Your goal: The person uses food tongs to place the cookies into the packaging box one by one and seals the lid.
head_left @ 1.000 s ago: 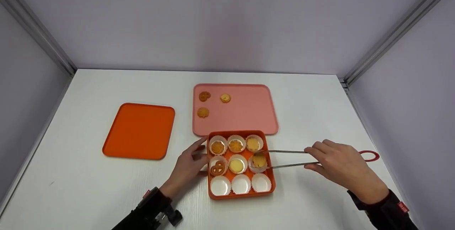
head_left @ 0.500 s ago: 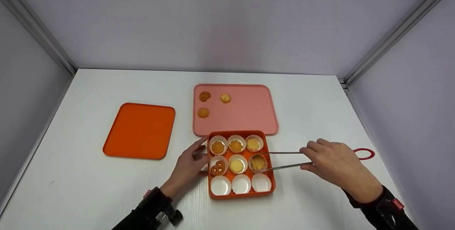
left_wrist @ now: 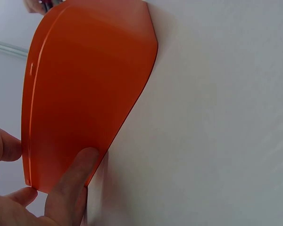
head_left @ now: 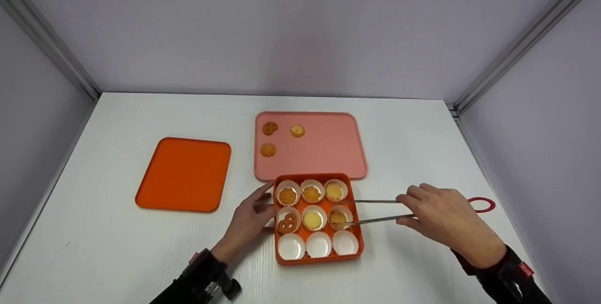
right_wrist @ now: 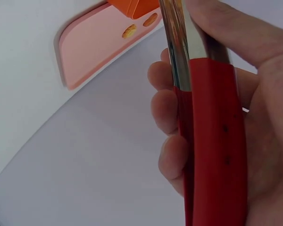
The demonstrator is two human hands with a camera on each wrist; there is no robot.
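An orange box point(head_left: 319, 261) holds white paper cups in rows. My left hand point(head_left: 251, 217) rests along its left side; in the left wrist view the thumb point(left_wrist: 78, 176) lies flat on the wall of the orange box point(left_wrist: 80, 94). My right hand point(head_left: 441, 210) grips red-handled metal tongs point(head_left: 382, 220), its fingers curled round the red handle point(right_wrist: 217, 136) in the right wrist view. The tongs' tips reach into the middle-row right cup, at a yellow cookie point(head_left: 337, 216). Cookies sit in the back-row cups and the other middle-row cups, including a pretzel-shaped cookie point(head_left: 288, 222).
Behind the box lies a pink tray point(head_left: 328, 144) with a brown cookie point(head_left: 270, 128), a round cookie point(head_left: 268, 150) and a ring-like cookie point(head_left: 297, 130). A flat orange tray point(head_left: 185, 175) lies to the left. Grey panels point(head_left: 300, 31) enclose the white table.
My right hand and the tongs have shifted slightly left. The cookie at the tongs' tips now sits lower in its cup. My left hand stays at the box.
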